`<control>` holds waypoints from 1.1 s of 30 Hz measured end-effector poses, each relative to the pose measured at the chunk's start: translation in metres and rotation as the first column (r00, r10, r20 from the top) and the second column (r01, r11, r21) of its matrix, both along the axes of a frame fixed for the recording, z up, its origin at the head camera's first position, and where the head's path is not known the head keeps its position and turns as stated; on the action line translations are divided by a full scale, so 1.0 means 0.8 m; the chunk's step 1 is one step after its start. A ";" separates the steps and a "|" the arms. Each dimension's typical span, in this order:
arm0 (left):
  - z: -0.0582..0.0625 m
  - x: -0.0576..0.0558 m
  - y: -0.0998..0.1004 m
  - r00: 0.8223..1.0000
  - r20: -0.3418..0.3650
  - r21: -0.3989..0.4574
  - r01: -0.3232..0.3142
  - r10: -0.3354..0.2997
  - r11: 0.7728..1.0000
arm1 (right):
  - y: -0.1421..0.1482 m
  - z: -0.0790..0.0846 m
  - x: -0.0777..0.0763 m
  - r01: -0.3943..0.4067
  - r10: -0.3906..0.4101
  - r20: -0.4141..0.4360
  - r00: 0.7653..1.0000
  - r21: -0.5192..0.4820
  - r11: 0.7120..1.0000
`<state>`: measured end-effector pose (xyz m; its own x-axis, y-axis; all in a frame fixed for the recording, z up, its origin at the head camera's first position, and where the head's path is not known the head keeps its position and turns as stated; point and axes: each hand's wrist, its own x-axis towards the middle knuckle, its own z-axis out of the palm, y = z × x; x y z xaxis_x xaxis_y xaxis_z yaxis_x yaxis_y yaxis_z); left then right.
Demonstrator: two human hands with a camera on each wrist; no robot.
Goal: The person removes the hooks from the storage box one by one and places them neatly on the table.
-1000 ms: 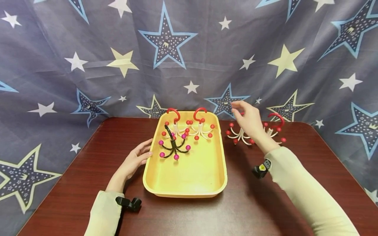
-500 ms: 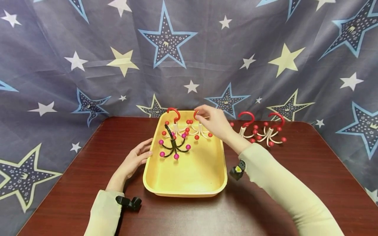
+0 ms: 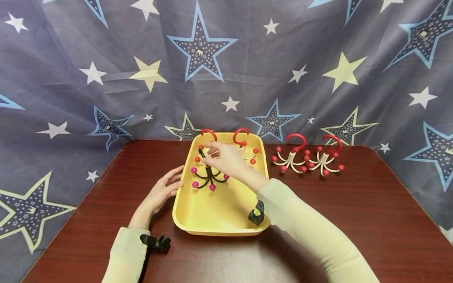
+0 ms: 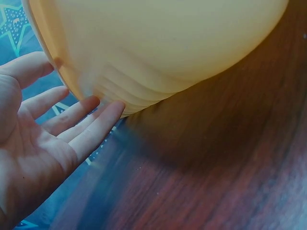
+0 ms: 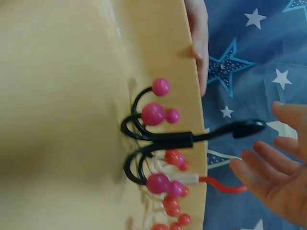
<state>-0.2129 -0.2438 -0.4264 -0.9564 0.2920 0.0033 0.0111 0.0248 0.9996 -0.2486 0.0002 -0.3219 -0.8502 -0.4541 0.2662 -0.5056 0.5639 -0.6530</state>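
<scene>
A black multi-arm hook hanger with magenta ball tips (image 3: pixel 209 173) stands in the yellow tray (image 3: pixel 219 214). My right hand (image 3: pixel 230 160) is over the tray with its fingers apart near the hanger's curved top. In the right wrist view, a gap shows between the fingertips and the black hook (image 5: pixel 218 132). My left hand (image 3: pixel 161 192) rests straight fingers against the tray's left wall, also seen in the left wrist view. Behind the black one, two white hangers with red hooks and balls stand in the tray: a left one (image 3: pixel 209 131) and a right one (image 3: pixel 241 130), both partly hidden.
Two more white-and-red hangers, a nearer one (image 3: pixel 291 159) and one farther right (image 3: pixel 323 160), stand on the dark wooden table (image 3: pixel 354 204) right of the tray. A star-patterned curtain (image 3: pixel 240 78) hangs behind the table's back edge.
My right hand has moved left, from above the hangers on the table, across the red hook in the tray, to the black hanger. My left hand stays at the tray.
</scene>
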 end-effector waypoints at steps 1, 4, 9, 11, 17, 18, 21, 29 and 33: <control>-0.001 0.000 0.000 1.000 -0.002 -0.001 0.002 -0.002 1.000 | -0.003 -0.002 0.000 0.001 -0.001 0.014 1.000 0.007 1.000; -0.001 -0.001 -0.001 1.000 -0.009 -0.002 0.009 -0.009 1.000 | -0.011 -0.008 0.000 0.004 -0.005 0.027 1.000 0.025 1.000; 0.000 -0.001 0.000 1.000 -0.008 0.002 0.009 -0.009 1.000 | -0.017 -0.012 0.001 0.032 -0.032 -0.002 0.999 0.043 0.999; 0.000 -0.001 0.000 1.000 -0.003 0.007 0.006 -0.006 1.000 | -0.018 -0.013 0.001 0.043 -0.042 -0.025 0.999 0.041 0.998; -0.001 -0.001 0.000 1.000 -0.002 0.014 0.003 -0.003 1.000 | -0.017 -0.018 0.000 0.052 -0.052 -0.052 0.997 -0.002 0.999; -0.001 -0.001 0.000 1.000 -0.002 0.013 0.002 -0.002 1.000 | -0.016 -0.018 -0.001 0.051 -0.051 -0.045 0.998 -0.014 0.999; -0.002 -0.001 0.000 1.000 0.001 0.009 -0.002 0.002 1.000 | -0.012 -0.019 -0.002 0.050 -0.051 -0.025 0.998 -0.042 0.998; -0.002 -0.001 0.001 1.000 0.011 -0.010 -0.005 0.005 1.000 | 0.004 -0.005 -0.002 0.072 -0.077 -0.044 0.996 -0.111 0.991; -0.002 -0.001 0.001 1.000 0.007 -0.007 -0.010 0.010 1.000 | 0.015 0.005 0.001 0.071 -0.079 -0.056 0.995 -0.131 0.989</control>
